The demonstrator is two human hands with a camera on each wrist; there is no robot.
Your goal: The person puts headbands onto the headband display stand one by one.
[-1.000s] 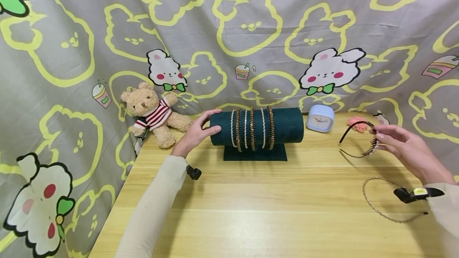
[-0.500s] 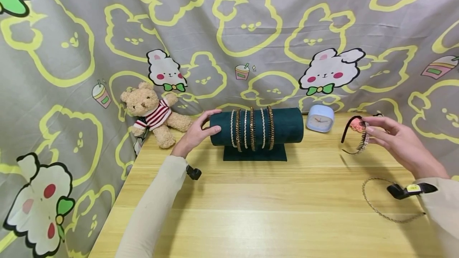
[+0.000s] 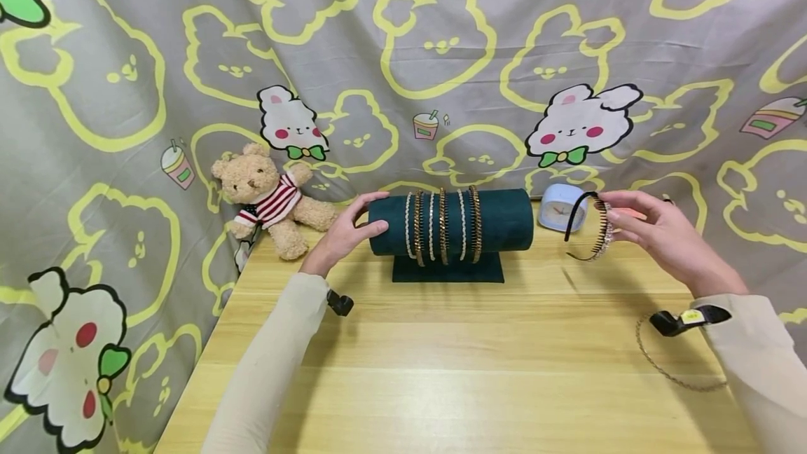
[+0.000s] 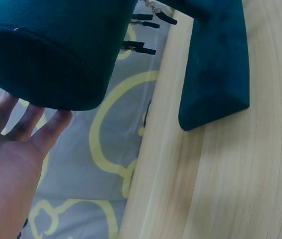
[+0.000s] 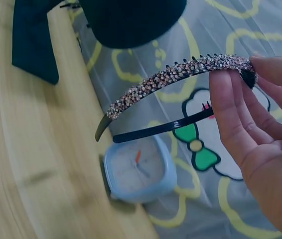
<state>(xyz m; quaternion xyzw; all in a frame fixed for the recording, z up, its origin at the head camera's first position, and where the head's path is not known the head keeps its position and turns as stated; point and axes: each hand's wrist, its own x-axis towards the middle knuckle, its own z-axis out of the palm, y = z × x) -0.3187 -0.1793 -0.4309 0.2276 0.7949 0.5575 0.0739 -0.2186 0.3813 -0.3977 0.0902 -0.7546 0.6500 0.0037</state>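
A dark green velvet headband stand (image 3: 504, 219) is on the wooden table, its roll wearing several headbands (image 3: 444, 226), some pale and some gold-brown. At the roll's left end my left hand (image 3: 345, 230) holds it between thumb and fingers; the left wrist view shows fingertips (image 4: 56, 124) touching the roll's edge. My right hand (image 3: 662, 237) pinches a black toothed headband (image 3: 602, 230) at its middle. Sparkling stones cover the band's outside (image 5: 156, 87) in the right wrist view. It hangs above the table, right of the stand and apart from it, its ends pointing left.
A light blue clock (image 3: 555, 212) stands just right of the roll, partly behind the held headband. Another thin headband (image 3: 668, 373) lies under my right forearm. A teddy bear (image 3: 274, 195) sits at the back left, against a patterned curtain (image 3: 403, 54).
My right hand has moved left with the black headband, from beside the pink item to in front of the clock's right side. My left hand and the stand have stayed put.
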